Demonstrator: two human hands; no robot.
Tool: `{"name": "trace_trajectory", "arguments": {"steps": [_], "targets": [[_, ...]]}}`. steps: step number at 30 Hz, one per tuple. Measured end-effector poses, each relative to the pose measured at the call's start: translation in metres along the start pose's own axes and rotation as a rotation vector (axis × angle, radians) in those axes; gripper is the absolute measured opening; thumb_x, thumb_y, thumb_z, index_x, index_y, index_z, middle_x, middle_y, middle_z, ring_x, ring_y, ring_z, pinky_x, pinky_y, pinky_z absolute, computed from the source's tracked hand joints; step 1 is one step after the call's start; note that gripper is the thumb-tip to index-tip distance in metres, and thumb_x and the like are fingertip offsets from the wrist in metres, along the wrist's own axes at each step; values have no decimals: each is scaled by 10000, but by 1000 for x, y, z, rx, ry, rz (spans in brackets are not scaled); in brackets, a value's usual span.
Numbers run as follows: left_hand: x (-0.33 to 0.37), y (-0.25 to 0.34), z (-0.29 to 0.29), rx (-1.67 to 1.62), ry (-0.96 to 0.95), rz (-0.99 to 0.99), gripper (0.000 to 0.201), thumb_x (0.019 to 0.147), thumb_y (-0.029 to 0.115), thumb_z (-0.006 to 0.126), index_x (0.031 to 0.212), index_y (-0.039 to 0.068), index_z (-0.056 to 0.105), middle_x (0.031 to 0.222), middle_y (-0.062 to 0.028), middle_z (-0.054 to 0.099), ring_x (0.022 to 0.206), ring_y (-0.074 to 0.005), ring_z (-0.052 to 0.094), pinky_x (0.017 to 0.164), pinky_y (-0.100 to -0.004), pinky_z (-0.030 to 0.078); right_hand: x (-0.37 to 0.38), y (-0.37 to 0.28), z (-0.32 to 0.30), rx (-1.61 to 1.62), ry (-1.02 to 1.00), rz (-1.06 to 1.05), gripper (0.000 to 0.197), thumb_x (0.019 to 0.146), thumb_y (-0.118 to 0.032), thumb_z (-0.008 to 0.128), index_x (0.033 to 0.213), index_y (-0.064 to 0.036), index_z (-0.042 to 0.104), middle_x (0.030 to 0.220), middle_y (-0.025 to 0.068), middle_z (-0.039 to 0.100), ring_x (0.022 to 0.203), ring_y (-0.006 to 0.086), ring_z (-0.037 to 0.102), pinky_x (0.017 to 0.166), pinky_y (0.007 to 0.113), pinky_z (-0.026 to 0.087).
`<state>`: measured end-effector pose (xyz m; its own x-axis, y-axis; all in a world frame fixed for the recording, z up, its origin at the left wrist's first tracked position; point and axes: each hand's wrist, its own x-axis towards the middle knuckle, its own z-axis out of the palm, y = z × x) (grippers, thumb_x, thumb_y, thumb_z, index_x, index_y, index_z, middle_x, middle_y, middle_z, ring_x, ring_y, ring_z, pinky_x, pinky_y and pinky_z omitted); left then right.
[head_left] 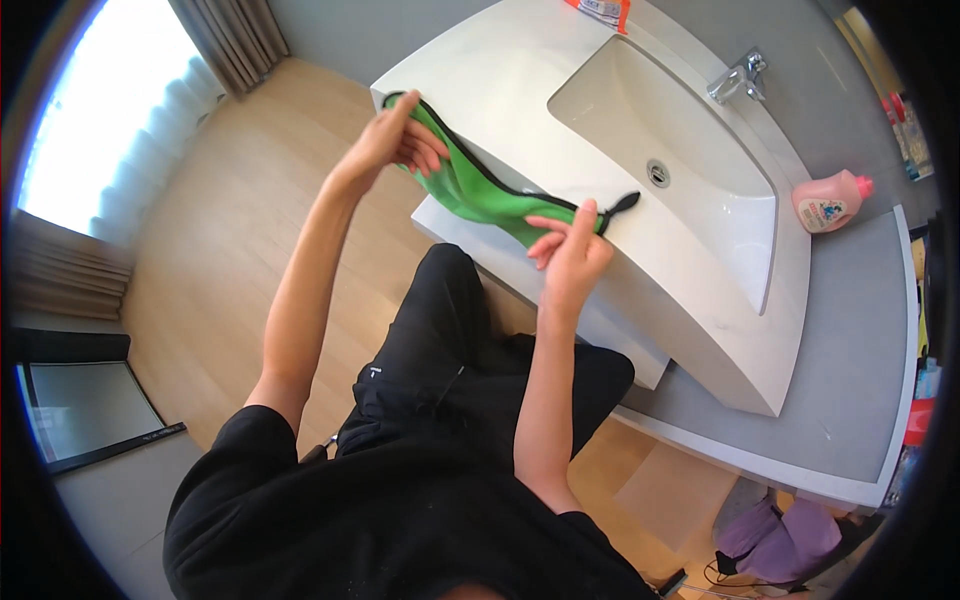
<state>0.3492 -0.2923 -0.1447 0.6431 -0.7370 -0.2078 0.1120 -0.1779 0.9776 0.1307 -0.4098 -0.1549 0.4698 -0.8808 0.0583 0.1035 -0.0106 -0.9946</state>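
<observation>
A green cloth (478, 190) with a black edge band and a black hanging loop at one corner is stretched between my hands. My left hand (392, 135) grips its far left corner, just off the near corner of the white counter. Closer to the basin, my right hand (572, 250) pinches the other corner beside the black loop (624, 202). The cloth sags in the middle along the counter's front edge, its lower part hanging down over my side.
The white counter (680, 290) holds a sunken basin (610, 105) with a chrome faucet (738, 78). A pink bottle (832, 202) stands right of it, and an orange-and-white packet (603, 12) lies at the far edge. A purple item (790, 540) sits low at the right.
</observation>
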Motion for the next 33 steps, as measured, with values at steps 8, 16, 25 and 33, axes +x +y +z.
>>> {"name": "trace_trajectory", "arguments": {"steps": [8, 16, 25, 33], "targets": [[-32, -4, 133, -39, -375, -22, 850, 972, 547, 133, 719, -46, 687, 598, -124, 644, 543, -163, 618, 525, -231, 477, -8, -11, -121, -68, 257, 81, 715, 981, -447, 409, 427, -4, 495, 507, 144, 599, 341, 102, 423, 358, 217, 306], [-63, -13, 297, -130, -712, -31, 837, 980, 539, 90, 743, -13, 673, 576, -78, 624, 519, -134, 587, 520, -229, 445, -8, -10, -326, -59, 767, 17, 639, 913, -490, 532, 492, -8, 527, 423, 79, 477, 339, 127, 375, 368, 251, 295], [-84, -19, 368, -200, -700, 10, 792, 992, 524, 159, 708, -17, 662, 555, -65, 596, 525, -135, 580, 514, -237, 427, -15, -22, -392, -78, 767, -10, 597, 925, -428, 535, 530, 19, 544, 407, 45, 400, 375, 138, 370, 421, 276, 344], [-74, -17, 327, -185, -550, 118, 788, 1007, 462, 157, 691, -29, 686, 537, -87, 603, 487, -136, 565, 497, -246, 432, -19, -25, -377, -74, 677, 51, 649, 940, -466, 499, 566, 56, 591, 418, 55, 430, 374, 136, 391, 424, 265, 360]]}}
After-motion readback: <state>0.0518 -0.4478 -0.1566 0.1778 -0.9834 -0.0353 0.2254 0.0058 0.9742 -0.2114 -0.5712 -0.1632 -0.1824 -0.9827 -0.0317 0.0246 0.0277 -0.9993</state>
